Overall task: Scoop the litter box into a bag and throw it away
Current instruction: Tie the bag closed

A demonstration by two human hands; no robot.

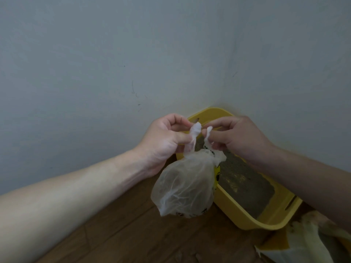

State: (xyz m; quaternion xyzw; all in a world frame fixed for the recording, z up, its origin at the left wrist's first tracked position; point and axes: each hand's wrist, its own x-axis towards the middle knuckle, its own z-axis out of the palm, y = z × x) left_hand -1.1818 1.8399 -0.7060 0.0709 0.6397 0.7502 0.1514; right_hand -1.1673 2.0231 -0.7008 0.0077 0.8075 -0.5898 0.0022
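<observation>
1. Nearest the viewer, two bare forearms reached in from the lower left and lower right of the frame over a wooden floor (pixel 133 234).
2. At the lower right edge lay a crumpled pale sack (pixel 303 242); what it held could not be told.
3. At centre frame, the left hand (pixel 161 141) pinched one twisted ear of a thin, translucent white bag (pixel 184 185) between thumb and curled fingers.
4. The right hand (pixel 235 137) pinched the other ear in the same way, its remaining fingers curled under.
5. The bag hung straight down from both sets of fingertips, clear of the floor, with its long axis upright, its body rounded and its neck gathered.
6. The two ears stood side by side, just apart, with the hands level and about equally near to them. Tying off looked to be the step in hand, and the next move likely turned on crossing one ear over the other.
7. Behind the bag sat a yellow litter box (pixel 237 215) with grey litter (pixel 245 183) inside.
8. Farthest back, the box was tucked into the corner of a plain grey wall (pixel 114 54).
</observation>
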